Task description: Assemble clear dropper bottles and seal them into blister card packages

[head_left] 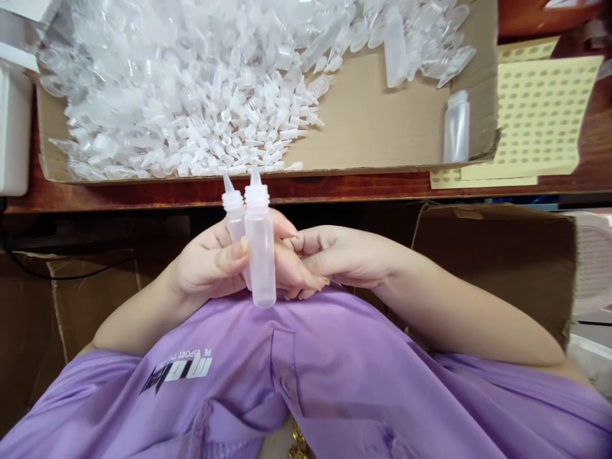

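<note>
Two translucent plastic squeeze bottles stand nearly upright in my left hand (213,261), topped with pointed nozzle tips. The thumb presses on the front bottle (261,255); the rear bottle (234,220) is partly covered by it. My right hand (342,255) meets the left one's fingertips just right of the bottles, its fingers curled in. Whatever lies between those fingers, if anything, is hidden. Both hands are in front of the purple shirt, below the edge of the cardboard tray (363,127).
The tray holds a heap of clear bottles and caps (143,57) and a pile of small white nozzle tips (229,121). A single bottle (457,127) stands at its right end. Yellow dotted sheets (540,115) lie to the right, and a cardboard box (497,268) is below the table edge.
</note>
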`<act>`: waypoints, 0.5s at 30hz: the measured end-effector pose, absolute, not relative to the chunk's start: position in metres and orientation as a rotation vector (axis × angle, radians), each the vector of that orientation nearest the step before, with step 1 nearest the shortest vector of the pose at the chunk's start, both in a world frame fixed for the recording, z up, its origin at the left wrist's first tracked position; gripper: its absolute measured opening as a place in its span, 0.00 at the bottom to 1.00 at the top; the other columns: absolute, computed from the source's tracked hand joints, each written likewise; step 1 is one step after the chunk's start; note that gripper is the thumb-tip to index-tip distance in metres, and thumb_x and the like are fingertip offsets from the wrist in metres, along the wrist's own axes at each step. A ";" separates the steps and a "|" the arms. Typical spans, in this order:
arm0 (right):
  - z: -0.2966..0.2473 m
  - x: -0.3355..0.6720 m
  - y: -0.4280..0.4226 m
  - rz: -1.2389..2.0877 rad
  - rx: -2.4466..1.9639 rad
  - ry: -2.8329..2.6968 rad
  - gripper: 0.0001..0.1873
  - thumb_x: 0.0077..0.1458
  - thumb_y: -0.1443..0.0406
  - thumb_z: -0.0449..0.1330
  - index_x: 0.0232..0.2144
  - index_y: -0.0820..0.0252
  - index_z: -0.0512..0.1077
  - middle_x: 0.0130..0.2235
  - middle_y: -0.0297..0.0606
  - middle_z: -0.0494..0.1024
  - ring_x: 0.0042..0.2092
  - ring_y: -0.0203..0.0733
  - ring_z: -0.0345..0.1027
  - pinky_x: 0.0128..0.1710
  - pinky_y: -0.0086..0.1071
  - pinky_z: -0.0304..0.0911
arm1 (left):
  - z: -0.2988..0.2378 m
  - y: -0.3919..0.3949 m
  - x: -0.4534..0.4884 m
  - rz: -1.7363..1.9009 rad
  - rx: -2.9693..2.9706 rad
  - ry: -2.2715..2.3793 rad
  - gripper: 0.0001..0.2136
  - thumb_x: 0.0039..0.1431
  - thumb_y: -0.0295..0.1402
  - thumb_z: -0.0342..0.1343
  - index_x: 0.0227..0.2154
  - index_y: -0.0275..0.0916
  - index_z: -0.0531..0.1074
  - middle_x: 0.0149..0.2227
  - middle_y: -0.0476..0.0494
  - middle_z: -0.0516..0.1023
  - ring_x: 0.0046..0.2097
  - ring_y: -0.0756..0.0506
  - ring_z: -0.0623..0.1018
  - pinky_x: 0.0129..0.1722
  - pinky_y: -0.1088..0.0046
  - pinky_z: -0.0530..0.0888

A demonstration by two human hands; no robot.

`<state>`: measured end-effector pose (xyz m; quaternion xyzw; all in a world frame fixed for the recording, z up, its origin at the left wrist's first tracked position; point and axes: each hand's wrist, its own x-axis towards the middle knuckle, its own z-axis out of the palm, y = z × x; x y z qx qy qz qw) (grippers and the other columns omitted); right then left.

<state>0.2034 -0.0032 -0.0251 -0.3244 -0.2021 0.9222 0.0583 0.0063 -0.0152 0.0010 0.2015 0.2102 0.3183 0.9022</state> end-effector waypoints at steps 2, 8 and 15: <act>-0.025 0.202 -0.004 2.766 -1.025 -0.630 0.15 0.36 0.67 0.72 0.30 0.64 0.75 0.27 0.30 0.80 0.29 0.29 0.75 0.33 0.21 0.70 | 0.002 -0.015 0.007 0.660 0.410 0.483 0.07 0.57 0.37 0.67 0.38 0.43 0.80 0.29 0.51 0.84 0.36 0.43 0.85 0.40 0.66 0.78; -0.020 0.206 -0.003 2.671 -1.109 -0.712 0.14 0.34 0.68 0.73 0.25 0.62 0.73 0.26 0.28 0.78 0.30 0.30 0.75 0.36 0.24 0.70 | 0.000 -0.014 0.009 0.683 0.399 0.478 0.08 0.57 0.36 0.67 0.39 0.43 0.80 0.31 0.50 0.85 0.40 0.42 0.85 0.43 0.65 0.79; -0.019 0.210 0.000 2.682 -1.135 -0.774 0.13 0.35 0.67 0.74 0.24 0.61 0.74 0.26 0.29 0.79 0.29 0.30 0.73 0.34 0.24 0.68 | -0.002 -0.017 0.007 0.669 0.395 0.463 0.07 0.61 0.37 0.63 0.42 0.45 0.80 0.34 0.51 0.86 0.46 0.42 0.84 0.47 0.68 0.78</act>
